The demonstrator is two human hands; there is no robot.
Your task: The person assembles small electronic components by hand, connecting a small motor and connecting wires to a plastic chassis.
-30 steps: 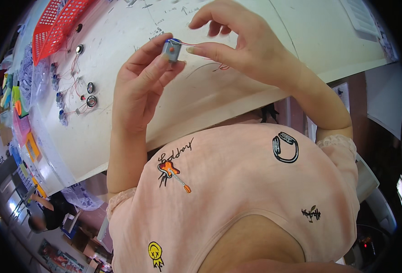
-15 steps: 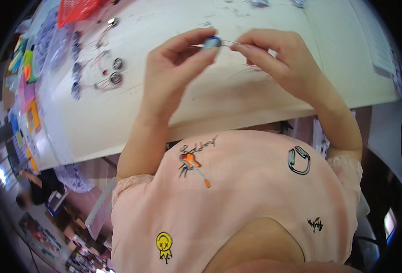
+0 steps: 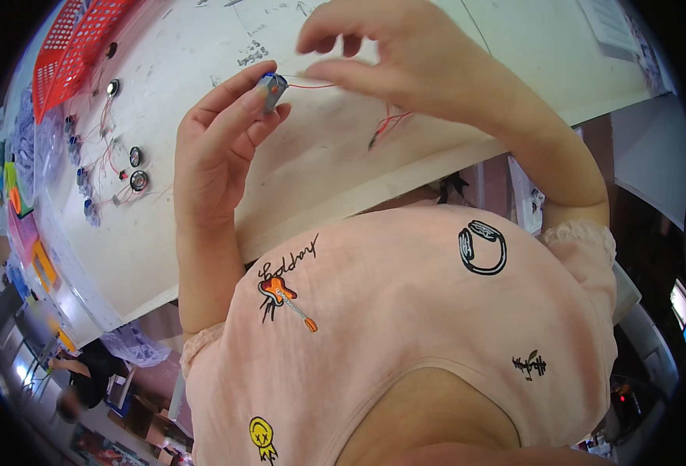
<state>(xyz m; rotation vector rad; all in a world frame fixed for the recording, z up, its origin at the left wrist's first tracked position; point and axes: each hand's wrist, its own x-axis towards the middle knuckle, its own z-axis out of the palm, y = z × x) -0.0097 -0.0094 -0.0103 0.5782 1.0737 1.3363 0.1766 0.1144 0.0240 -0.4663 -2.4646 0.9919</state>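
above the bench [image 3: 327, 167], small motor [image 3: 276, 95] pinched by left hand [image 3: 217, 144], right hand [image 3: 409, 70] now spread apart, red wire [image 3: 312, 87] apparently released.

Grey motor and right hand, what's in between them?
In the head view, a thin red wire runs from the grey motor toward the right hand.

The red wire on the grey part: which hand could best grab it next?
Probably the right hand: it's open near the red wire, while the left hand holds the grey part.
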